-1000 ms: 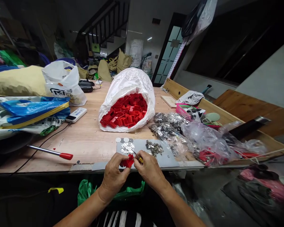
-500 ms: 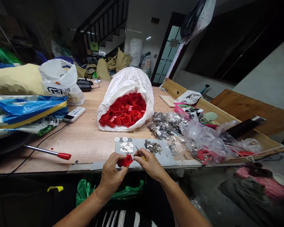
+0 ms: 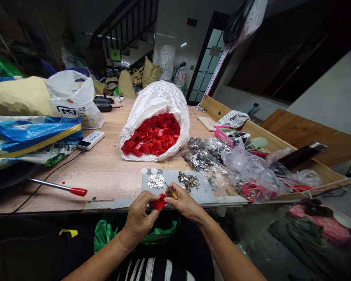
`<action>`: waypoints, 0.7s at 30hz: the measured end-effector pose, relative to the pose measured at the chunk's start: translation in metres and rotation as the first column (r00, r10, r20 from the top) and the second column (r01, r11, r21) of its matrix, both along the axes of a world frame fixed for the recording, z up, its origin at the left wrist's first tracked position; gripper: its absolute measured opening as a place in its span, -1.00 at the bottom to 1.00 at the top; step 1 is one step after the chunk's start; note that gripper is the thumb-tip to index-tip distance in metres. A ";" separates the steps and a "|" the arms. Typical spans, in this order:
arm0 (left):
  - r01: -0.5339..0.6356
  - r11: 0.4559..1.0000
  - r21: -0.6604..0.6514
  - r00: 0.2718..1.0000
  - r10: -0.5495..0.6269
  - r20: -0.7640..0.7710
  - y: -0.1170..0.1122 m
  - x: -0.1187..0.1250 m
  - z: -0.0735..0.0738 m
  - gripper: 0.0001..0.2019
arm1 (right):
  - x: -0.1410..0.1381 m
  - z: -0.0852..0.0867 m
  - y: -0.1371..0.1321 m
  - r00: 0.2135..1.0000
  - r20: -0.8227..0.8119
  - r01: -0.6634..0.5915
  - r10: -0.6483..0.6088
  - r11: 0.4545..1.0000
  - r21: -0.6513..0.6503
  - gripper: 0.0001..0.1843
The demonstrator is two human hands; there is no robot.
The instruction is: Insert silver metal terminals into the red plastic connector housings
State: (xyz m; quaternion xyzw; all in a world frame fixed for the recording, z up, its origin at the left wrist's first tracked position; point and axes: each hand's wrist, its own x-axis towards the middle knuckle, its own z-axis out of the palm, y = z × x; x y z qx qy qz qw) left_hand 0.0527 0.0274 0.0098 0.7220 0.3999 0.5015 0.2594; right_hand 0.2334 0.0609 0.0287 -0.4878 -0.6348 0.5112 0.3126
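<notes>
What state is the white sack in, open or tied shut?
Open: the white sack lies on its side with its mouth gaping, and red plastic pieces are heaped in plain view inside.

At six o'clock we see a glossy red plastic piece (image 3: pixel 158 203) and a bright metal screwdriver shaft (image 3: pixel 168 187), over a matt plywood tabletop (image 3: pixel 105 171), with a woven white plastic sack (image 3: pixel 160 95) at twelve.

Bright red plastic pieces (image 3: pixel 153 134), black-and-white striped shirt (image 3: pixel 155 270)
</notes>
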 end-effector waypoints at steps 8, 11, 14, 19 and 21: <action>0.010 0.996 -0.084 0.999 -0.007 0.035 -0.001 -0.005 -0.006 -0.84 | -0.002 -0.005 -0.010 0.997 -0.066 0.037 -0.043 0.996 -0.086 -0.71; 0.042 0.992 -0.115 0.998 -0.036 0.055 -0.004 -0.008 -0.009 -0.83 | -0.002 -0.005 -0.015 0.990 -0.141 -0.021 -0.006 0.983 -0.184 -0.65; 0.091 0.988 -0.121 0.994 -0.084 0.066 -0.007 -0.011 -0.011 -0.82 | 0.000 -0.007 -0.020 0.979 -0.205 -0.046 -0.011 0.962 -0.269 -0.60; 0.178 0.980 -0.094 0.981 -0.169 0.094 -0.009 -0.016 -0.015 -0.81 | 0.002 -0.016 -0.027 0.903 -0.427 -0.143 -0.043 0.908 -0.394 -0.55; 0.197 0.977 -0.081 0.974 -0.185 0.127 -0.008 -0.018 -0.017 -0.79 | 0.000 -0.018 -0.028 0.862 -0.503 -0.175 -0.070 0.889 -0.423 -0.54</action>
